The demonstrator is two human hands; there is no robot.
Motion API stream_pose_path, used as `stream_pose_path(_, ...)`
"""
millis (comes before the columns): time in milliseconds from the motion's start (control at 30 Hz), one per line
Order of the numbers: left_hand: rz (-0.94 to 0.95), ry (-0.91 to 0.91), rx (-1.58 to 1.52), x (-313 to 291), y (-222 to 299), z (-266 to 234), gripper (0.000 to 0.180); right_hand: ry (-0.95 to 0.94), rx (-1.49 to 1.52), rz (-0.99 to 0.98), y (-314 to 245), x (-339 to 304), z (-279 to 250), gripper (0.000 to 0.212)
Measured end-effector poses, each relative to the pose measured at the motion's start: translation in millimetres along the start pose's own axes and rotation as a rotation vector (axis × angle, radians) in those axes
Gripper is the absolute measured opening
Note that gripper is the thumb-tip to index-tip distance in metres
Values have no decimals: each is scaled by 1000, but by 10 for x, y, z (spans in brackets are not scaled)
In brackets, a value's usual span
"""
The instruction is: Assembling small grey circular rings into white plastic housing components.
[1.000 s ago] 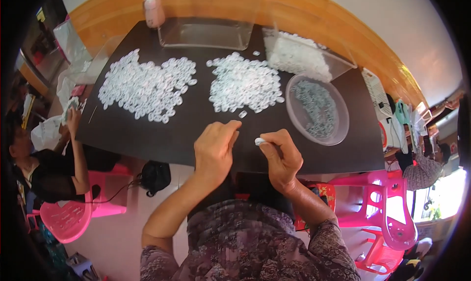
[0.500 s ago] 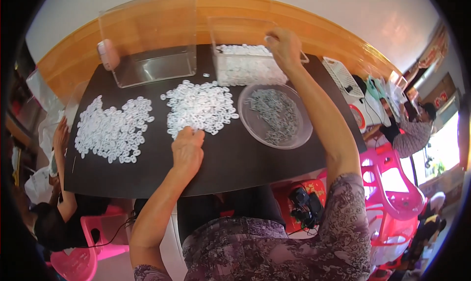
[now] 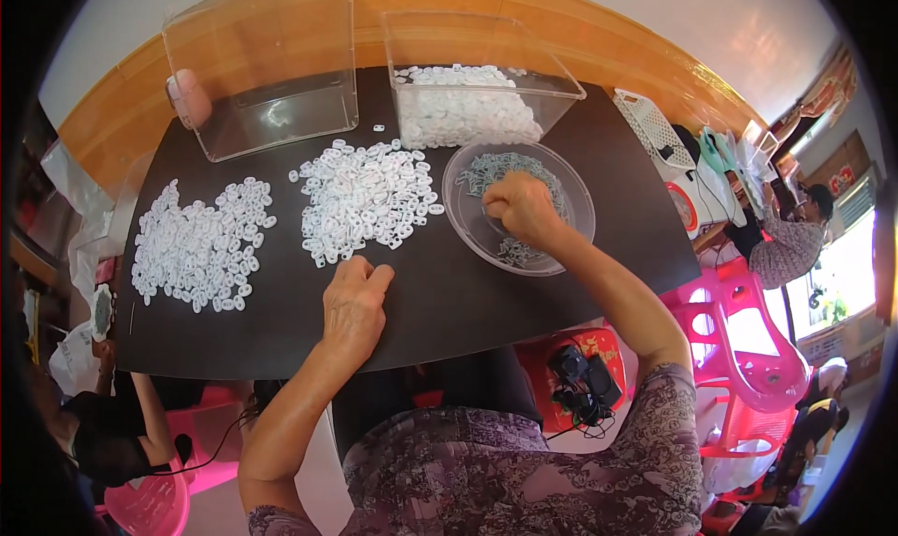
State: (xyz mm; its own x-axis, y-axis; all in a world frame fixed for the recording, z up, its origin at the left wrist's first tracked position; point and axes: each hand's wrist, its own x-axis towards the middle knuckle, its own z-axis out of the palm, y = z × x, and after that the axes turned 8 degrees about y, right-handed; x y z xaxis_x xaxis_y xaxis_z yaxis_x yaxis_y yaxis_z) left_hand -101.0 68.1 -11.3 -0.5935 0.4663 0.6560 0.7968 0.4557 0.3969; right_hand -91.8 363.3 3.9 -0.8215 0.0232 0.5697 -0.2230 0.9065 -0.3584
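Both of my hands are over a dark table (image 3: pixel 449 302). My right hand (image 3: pixel 526 207) reaches into a round clear plastic basin (image 3: pixel 587 220), its fingers pinched over a heap of small grey metal pieces, likely screws (image 3: pixel 500 166). What lies between those fingers is hidden. Resting at the near edge of the middle pile of small white oval plastic pieces with two holes (image 3: pixel 369 204), my left hand (image 3: pixel 355 302) has its fingers curled together. I cannot make out whether it holds a piece. Another pile of the same white pieces (image 3: pixel 198 244) spreads on the left.
Behind the basin stands a clear box (image 3: pixel 547 93) part filled with white pieces. A second clear box (image 3: pixel 271 68) stands tipped up at the back left, beside a pink-and-white object (image 3: pixel 190 98). Pink chairs (image 3: pixel 748 349) flank the table, and other people sit nearby.
My right hand has come down from the box of white pieces into the basin. My left hand has drawn back slightly from the middle pile. The whole view has shifted a little.
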Motion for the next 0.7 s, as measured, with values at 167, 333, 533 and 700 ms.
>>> stream_pose_path(167, -99, 80, -62, -122, 191, -189, 16, -48, -244, -123, -47, -12, 86, 3)
stream_pose_path(333, -231, 137, -181, -227, 259, -313, 12, -114, -293, -182, -42, -17, 145, 4)
stream_pose_path(533, -706, 164, -729, -332, 282, -452, 7, -141, -310, -255, -85, 38, 141, 3)
stream_pose_path(700, -888, 273, -1010, -449, 336, -496, 13, -99, -302, -277, -140, 33, 136, 5)
